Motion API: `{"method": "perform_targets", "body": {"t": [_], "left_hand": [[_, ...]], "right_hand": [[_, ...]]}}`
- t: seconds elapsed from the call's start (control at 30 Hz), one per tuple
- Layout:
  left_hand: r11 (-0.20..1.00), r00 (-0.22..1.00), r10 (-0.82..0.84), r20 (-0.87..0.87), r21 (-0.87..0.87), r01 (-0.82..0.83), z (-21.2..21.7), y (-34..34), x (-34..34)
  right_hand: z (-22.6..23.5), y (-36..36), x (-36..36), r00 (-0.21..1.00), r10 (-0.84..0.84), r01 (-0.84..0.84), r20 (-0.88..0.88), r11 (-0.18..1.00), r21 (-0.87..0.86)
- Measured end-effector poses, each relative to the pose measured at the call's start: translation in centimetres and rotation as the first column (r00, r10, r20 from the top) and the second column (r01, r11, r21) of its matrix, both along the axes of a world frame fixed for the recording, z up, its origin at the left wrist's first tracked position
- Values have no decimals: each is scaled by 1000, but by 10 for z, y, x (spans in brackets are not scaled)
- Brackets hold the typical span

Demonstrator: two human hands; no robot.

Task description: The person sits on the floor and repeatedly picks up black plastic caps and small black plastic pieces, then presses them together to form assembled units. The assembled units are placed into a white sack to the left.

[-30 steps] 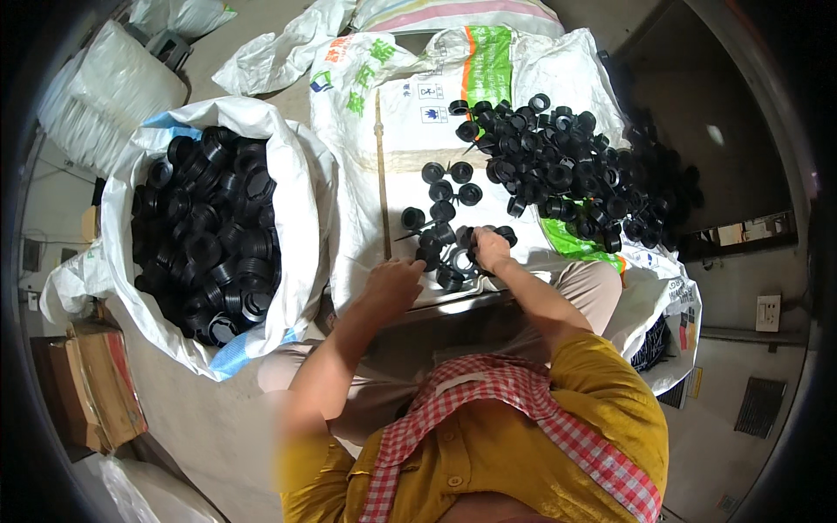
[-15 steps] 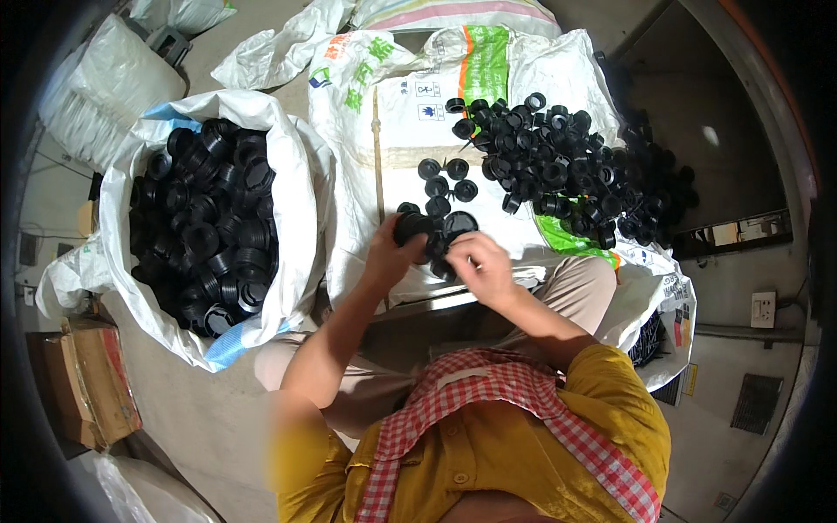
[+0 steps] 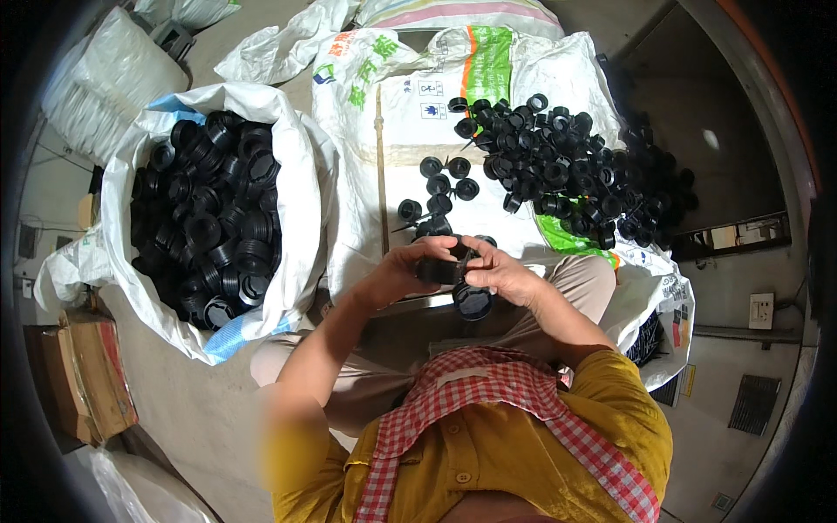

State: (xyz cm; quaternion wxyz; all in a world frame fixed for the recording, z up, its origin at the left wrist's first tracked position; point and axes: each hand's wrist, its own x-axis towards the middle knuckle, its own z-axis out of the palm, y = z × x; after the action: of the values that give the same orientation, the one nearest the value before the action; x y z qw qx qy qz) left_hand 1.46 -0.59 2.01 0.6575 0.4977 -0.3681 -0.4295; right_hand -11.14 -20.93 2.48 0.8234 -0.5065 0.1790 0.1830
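My left hand (image 3: pixel 403 272) is closed around a black ribbed plastic cap (image 3: pixel 439 271) above the near edge of the white woven sacking. From the other side, my right hand (image 3: pixel 508 274) pinches the same black piece with thumb and fingers. A round black cap (image 3: pixel 472 302) hangs below the fingers and seems joined to it; the joint itself is hidden. Just beyond my hands, several loose black caps (image 3: pixel 438 186) lie on the sacking (image 3: pixel 349 187), some with thin spikes sticking out.
A big heap of black caps (image 3: pixel 558 157) spreads to the right. On the left stands an open white sack (image 3: pixel 305 174) full of black ribbed caps (image 3: pixel 205 231). Cardboard (image 3: pixel 105 375) leans at lower left. Another white bag (image 3: pixel 671 322), holding thin dark pieces, sits by my right knee.
Both hands have come nearer to me and closer together, bringing the black cap pieces off the sacking. A round cap now shows below my fingers.
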Motion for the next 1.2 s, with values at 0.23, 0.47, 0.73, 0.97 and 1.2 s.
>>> {"method": "perform_targets", "body": {"t": [0.23, 0.47, 0.73, 0.97, 1.2], "left_hand": [[992, 941, -18, -337, 112, 59, 4, 2, -10], [813, 923, -137, -360, 492, 312, -22, 2, -17], [995, 401, 58, 914, -22, -92, -5, -3, -13], [896, 229, 436, 870, -395, -204, 26, 16, 8], [991, 921, -81, -381, -130, 33, -8, 9, -9]], "right_hand": [[-14, 27, -18, 926, -259, 331, 273, 906, -265], [14, 25, -24, 810, 464, 211, 357, 337, -917], [-13, 28, -32, 819, 562, -198, 114, 465, -863], [18, 29, -40, 739, 484, -670, 468, 455, 587], [12, 36, -23, 919, -308, 282, 245, 950, 135]]}}
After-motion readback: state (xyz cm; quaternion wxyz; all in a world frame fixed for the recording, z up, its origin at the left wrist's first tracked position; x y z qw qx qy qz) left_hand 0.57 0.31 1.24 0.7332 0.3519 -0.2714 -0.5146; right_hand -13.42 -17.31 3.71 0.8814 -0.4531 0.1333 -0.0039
